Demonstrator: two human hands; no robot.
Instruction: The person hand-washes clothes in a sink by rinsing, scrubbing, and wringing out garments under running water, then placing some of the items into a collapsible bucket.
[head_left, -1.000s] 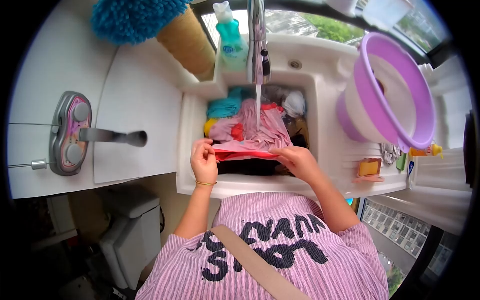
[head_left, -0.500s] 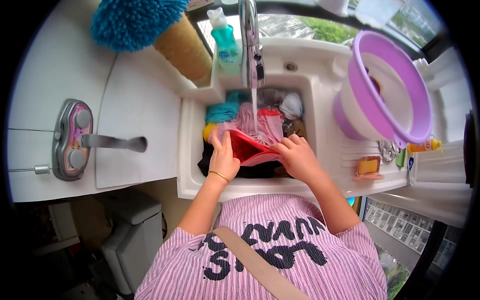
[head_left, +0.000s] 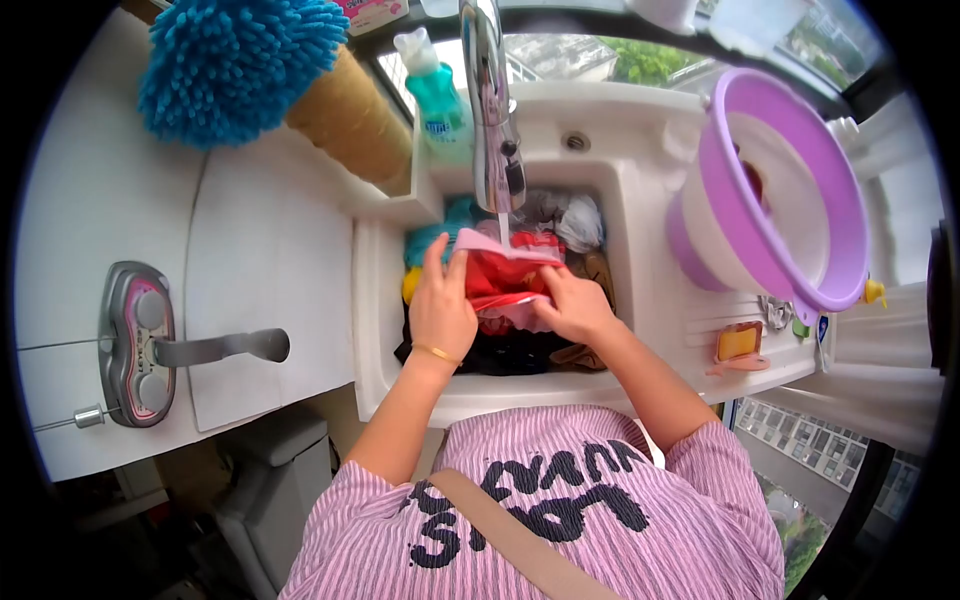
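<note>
A pink and red cloth (head_left: 500, 278) is spread between my hands under the faucet (head_left: 490, 130), its red side showing. Water runs from the spout onto its far edge. My left hand (head_left: 442, 310) grips the cloth's left side between thumb and fingers. On the right side, my right hand (head_left: 575, 300) pinches the cloth with bent fingers. Beneath and around it in the sink (head_left: 375, 300) lie wet clothes: turquoise cloth (head_left: 425, 238), a grey-white piece (head_left: 580, 222), brown cloth (head_left: 598, 270) and black cloth (head_left: 500, 355).
A purple and white bucket (head_left: 700, 220) stands right of the basin, with a soap dish (head_left: 738, 342) nearer me. A green soap bottle (head_left: 437, 98) is behind the sink. At left are a blue fluffy ball (head_left: 240, 70) on a post and a grey metal-armed device (head_left: 143, 345).
The cloth has been opened out and lifted toward the faucet, turning more red side up. My left hand has moved inward and up. The view has shifted slightly.
</note>
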